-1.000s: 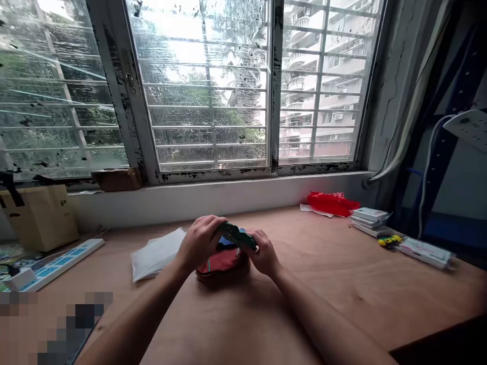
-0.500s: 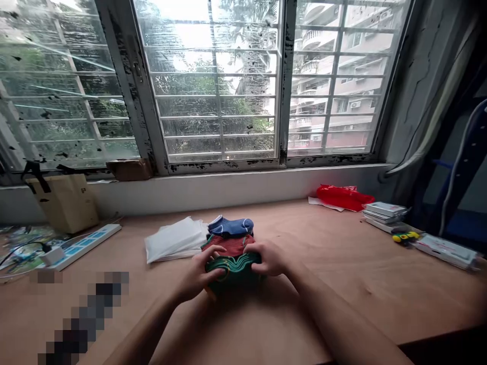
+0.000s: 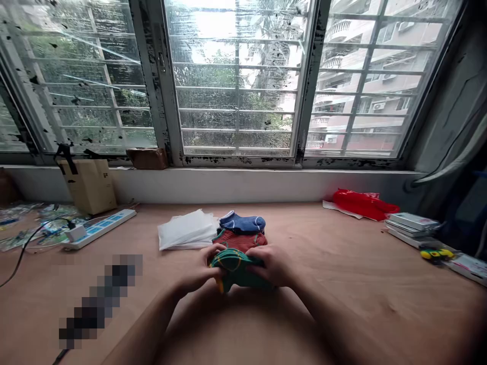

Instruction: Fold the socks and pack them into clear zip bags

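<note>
- I judge the step in hand to be squaring up a bundle of green socks [image 3: 243, 276], which I hold near the middle of the wooden table [image 3: 353, 314], just on the near side of the red socks [image 3: 240, 241].
- My left hand [image 3: 198, 269] has the left end: thumb on the near face, fingers over the top, parted only by the bundle's thickness.
- My right hand [image 3: 274, 264] pinches the right end the same way, curled closer, its fingertips partly blurred.
- Whether the green bundle rests on the wood or hangs just above it, I cannot tell.
- The next move seems to call for an even pinch at both ends, so the soft layers don't slide apart; a loose lower edge droops between my hands.
- Beyond the red socks lie the blue socks [image 3: 245, 224], with the white plastic sleeves [image 3: 187, 230] just to their left.
- Against half a second ago, the green layers no longer show a wavy row of edges; the left end bulges round and yellow-trimmed.
- Against one second ago, the bundle is lower and nearer me, no longer hiding much of the red and blue socks.
</note>
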The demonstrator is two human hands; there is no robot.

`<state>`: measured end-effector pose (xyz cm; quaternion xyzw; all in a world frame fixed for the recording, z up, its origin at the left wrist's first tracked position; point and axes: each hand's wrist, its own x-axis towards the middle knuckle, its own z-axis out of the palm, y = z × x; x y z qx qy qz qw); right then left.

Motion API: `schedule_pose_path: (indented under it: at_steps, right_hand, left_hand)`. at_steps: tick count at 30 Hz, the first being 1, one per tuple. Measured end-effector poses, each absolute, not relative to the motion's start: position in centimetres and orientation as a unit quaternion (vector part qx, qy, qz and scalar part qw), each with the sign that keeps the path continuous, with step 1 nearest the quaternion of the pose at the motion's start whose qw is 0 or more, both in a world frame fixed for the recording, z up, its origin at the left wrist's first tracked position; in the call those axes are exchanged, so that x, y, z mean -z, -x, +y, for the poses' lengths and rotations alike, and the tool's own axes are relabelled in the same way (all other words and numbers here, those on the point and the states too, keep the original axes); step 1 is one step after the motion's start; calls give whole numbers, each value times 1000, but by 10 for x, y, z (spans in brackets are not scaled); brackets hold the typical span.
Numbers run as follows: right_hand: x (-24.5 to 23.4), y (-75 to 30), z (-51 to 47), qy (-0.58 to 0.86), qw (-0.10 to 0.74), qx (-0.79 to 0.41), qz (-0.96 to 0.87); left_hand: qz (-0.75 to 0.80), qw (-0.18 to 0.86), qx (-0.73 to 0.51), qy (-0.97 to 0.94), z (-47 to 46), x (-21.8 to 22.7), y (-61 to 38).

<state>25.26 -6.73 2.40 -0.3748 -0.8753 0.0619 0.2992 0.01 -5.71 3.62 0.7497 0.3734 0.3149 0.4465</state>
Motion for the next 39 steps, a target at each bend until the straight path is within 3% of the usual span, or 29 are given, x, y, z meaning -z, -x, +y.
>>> schedule_pose_path:
  at_steps: [6,8,11,15,18,22,28,34,39]
  right_hand:
    - [-29,-252,-70,403,366,-277,-792]
    - [-27,-250,-70,398,357,-337,-775]
    - [-26,-245,-71,356,370,-371,-774]
    - [-26,-240,-75,284,466,-342,-765]
    - [-26,-243,-76,296,521,-249,-761]
    - [-22,-250,-74,329,515,-113,-783]
    - [-19,-244,-71,272,510,10,-816]
    - [-20,-242,-76,313,479,-43,-819]
    - [-18,-237,-78,398,455,-188,-774]
  left_hand:
    - [338,611,-404,-591,-58,-39,-8]
    - [355,613,-390,-589,-62,-49,-16]
    - [360,536,-369,-669,-69,-69,-32]
    - [322,364,-381,-786,-83,-85,-53]
    - [286,376,-384,-793,-87,-83,-58]
    - [251,422,-387,-780,-76,-68,-51]
    - [183,279,-456,-825,-61,-47,-44]
    - [192,282,-484,-806,-62,-31,-43]
    - [231,391,-495,-741,-69,-27,-45]
